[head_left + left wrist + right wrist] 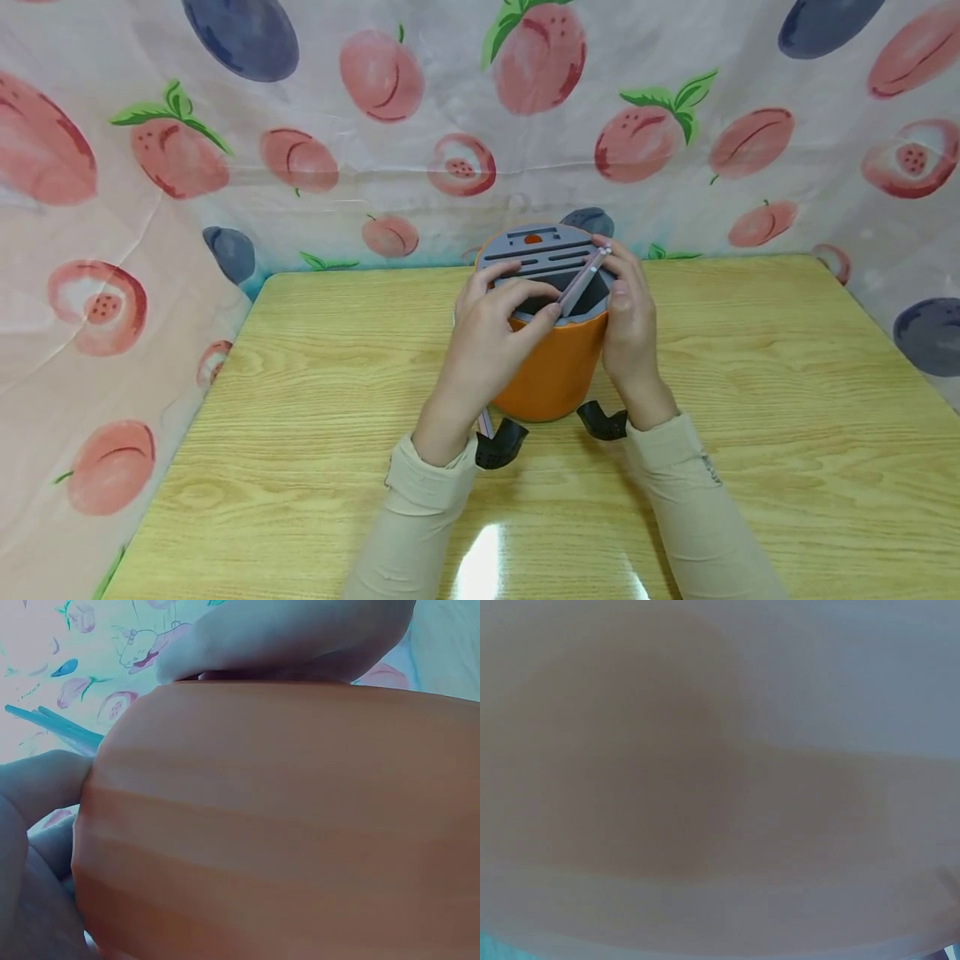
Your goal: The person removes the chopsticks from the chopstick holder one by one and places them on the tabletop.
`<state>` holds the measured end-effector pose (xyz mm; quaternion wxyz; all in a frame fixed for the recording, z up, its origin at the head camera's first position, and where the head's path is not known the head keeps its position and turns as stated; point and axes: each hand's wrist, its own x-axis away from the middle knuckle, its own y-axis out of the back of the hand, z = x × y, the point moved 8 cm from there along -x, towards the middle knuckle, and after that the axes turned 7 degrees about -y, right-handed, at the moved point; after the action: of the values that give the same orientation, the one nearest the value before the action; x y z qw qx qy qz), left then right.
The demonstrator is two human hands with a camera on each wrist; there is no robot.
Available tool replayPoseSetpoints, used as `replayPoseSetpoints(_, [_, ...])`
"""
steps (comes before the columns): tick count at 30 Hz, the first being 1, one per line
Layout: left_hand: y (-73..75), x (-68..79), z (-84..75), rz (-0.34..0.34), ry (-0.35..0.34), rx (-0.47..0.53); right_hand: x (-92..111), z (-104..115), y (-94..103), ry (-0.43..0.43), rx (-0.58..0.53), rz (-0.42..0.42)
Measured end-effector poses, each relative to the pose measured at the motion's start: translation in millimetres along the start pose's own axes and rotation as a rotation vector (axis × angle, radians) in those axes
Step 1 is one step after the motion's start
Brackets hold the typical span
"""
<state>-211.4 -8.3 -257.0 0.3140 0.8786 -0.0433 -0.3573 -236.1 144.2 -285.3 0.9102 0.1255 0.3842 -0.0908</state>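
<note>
An orange tub-shaped holder (551, 371) with a grey slotted top (536, 250) stands upright on the table. Over its front opening, several thin pale pink sticks (581, 282) lie at a slant; their exact kind cannot be told. The left hand (487, 329) reaches over the left rim and pinches their lower end between thumb and index finger. At the right rim, the right hand (630, 312) has its fingers bent round their upper end. The left wrist view shows the orange wall (285, 817) close up, with stick tips (56, 726) beyond it. The right wrist view is blurred.
Another pale thin strip (486, 423) shows beside the left wrist. Black wrist-camera mounts (501, 444) sit near the holder's base. A wood-grain table (322, 400) spreads around it, with a fruit-print cloth (382, 75) hanging behind and at both sides.
</note>
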Motion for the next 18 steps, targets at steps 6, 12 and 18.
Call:
replayPoseSetpoints(6, [2.4,0.9,-2.3,-0.021,-0.031,0.015,0.5,-0.8,1.0,0.010,-0.001,-0.007])
replayPoseSetpoints(12, [9.8,2.2,-1.5,-0.088,-0.091,0.108,1.0,-2.6,-0.3,-0.026,-0.011,0.011])
replayPoseSetpoints(18, [22.8,4.7,0.9,-0.159,-0.064,0.251,1.5,-3.3,-2.2,-0.036,-0.020,0.016])
